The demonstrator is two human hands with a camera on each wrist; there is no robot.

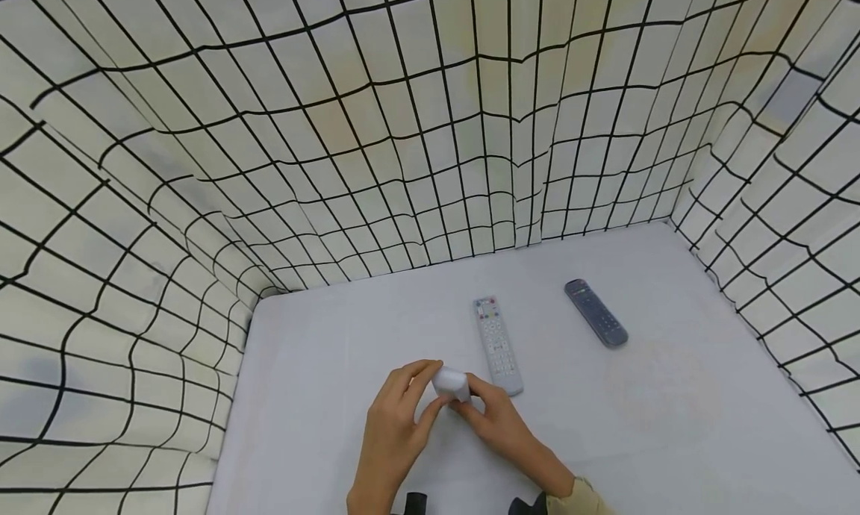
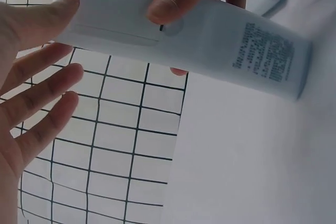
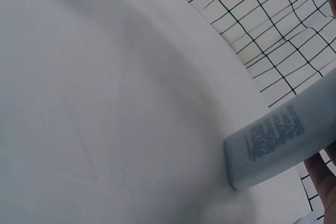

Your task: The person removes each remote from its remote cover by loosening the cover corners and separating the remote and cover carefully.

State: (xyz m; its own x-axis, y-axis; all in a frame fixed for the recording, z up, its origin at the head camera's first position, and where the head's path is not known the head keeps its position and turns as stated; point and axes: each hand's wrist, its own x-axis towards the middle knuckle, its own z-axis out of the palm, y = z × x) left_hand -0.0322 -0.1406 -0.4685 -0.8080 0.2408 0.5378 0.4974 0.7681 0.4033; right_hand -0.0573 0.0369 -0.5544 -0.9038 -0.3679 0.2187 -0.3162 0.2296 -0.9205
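Between both hands, over the white table, a white remote control [image 1: 452, 383] is held up with one end toward the head camera. In the left wrist view its back shows, with a battery cover [image 2: 115, 11] and a printed label [image 2: 266, 52]. My right hand [image 1: 504, 424] grips the remote's middle, its thumb [image 2: 170, 6] pressing beside the cover's edge. My left hand [image 1: 395, 422] pinches the upper end between thumb and fingertips, its other fingers spread apart. In the right wrist view, the remote's labelled lower end is close over the table.
A white remote with many buttons [image 1: 499, 347] lies just beyond my right hand. Farther right lies a dark remote [image 1: 596, 313]. White walls with a black grid [image 1: 403, 157] stand around the back and sides of the white table [image 1: 302, 395].
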